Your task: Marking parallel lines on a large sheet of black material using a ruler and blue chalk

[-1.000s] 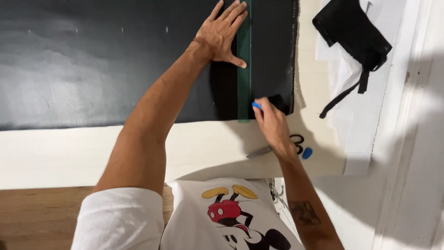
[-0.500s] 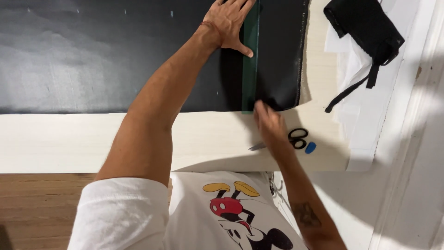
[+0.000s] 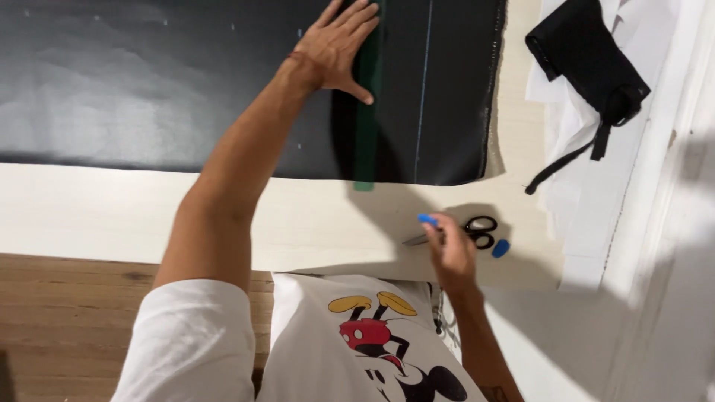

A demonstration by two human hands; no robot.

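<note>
Pressing flat, fingers spread, the left hand (image 3: 339, 46) is pinning a long dark green ruler (image 3: 366, 112) onto the black fabric sheet (image 3: 149, 82); open palm, gripping nothing. A thin chalk line (image 3: 422, 97) is running just beside the ruler, on its far side from the hand. The ruler's near end is overhanging the fabric edge onto the pale wooden table (image 3: 112, 216). The right hand (image 3: 450, 253), well off the ruler's near end, is pinching a small blue chalk piece (image 3: 427, 220), touching black-handled scissors (image 3: 465, 231). Another blue piece (image 3: 500, 248) is lying beside those.
</note>
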